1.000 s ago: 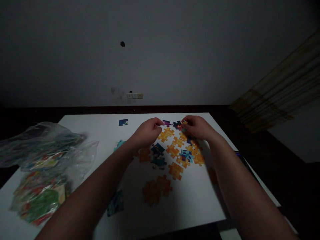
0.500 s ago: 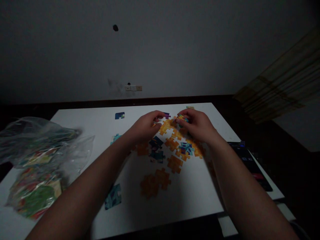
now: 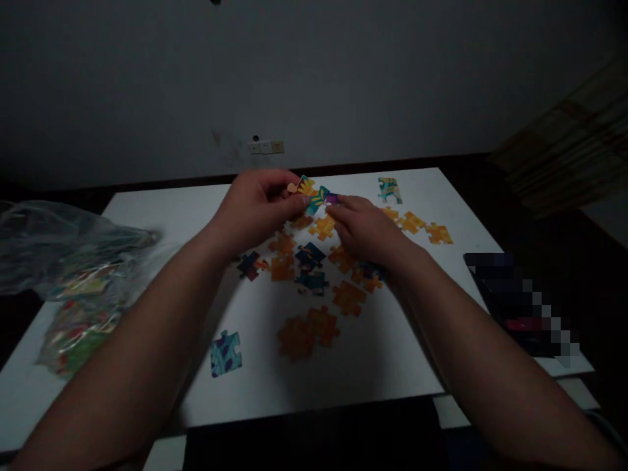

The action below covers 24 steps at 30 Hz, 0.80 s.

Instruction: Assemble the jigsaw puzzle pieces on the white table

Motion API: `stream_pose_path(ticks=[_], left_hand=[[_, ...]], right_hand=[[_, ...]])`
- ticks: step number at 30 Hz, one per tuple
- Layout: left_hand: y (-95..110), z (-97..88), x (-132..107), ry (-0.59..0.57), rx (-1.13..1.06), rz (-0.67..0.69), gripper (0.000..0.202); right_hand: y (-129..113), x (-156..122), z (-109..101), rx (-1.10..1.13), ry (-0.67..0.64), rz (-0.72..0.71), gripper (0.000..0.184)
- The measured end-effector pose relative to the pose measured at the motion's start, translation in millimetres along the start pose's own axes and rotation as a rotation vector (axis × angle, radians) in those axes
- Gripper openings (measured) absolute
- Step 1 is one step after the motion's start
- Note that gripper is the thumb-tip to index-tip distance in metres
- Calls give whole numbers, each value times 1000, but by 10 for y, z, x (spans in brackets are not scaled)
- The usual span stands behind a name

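My left hand (image 3: 258, 208) pinches a yellow piece (image 3: 307, 186), right hand (image 3: 367, 229) curled at a purple piece (image 3: 332, 198), grip unclear; nearer orange pieces (image 3: 349, 299) unplaced.

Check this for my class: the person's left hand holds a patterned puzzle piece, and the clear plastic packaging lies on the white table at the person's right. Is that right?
Not quite: the clear plastic packaging lies at the person's left, as the head view shows. The left hand does hold a patterned puzzle piece.
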<state>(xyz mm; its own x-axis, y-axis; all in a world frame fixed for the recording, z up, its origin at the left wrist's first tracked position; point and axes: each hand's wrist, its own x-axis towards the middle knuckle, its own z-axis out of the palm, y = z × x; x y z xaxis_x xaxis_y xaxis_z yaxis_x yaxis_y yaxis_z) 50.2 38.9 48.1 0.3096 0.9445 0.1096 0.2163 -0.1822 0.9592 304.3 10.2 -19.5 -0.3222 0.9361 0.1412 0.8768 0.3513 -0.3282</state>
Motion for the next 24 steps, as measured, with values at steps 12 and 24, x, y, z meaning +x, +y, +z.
stream_pose_path(ticks=[12,24], left_hand=[[-591,-86,-890,283,-461,-338,32],[-585,-444,-732,617,-477,-30,21]], right_hand=[[-8,-11,-108,47,84,123,42],[-35,-142,-309,-170,13,1,29]])
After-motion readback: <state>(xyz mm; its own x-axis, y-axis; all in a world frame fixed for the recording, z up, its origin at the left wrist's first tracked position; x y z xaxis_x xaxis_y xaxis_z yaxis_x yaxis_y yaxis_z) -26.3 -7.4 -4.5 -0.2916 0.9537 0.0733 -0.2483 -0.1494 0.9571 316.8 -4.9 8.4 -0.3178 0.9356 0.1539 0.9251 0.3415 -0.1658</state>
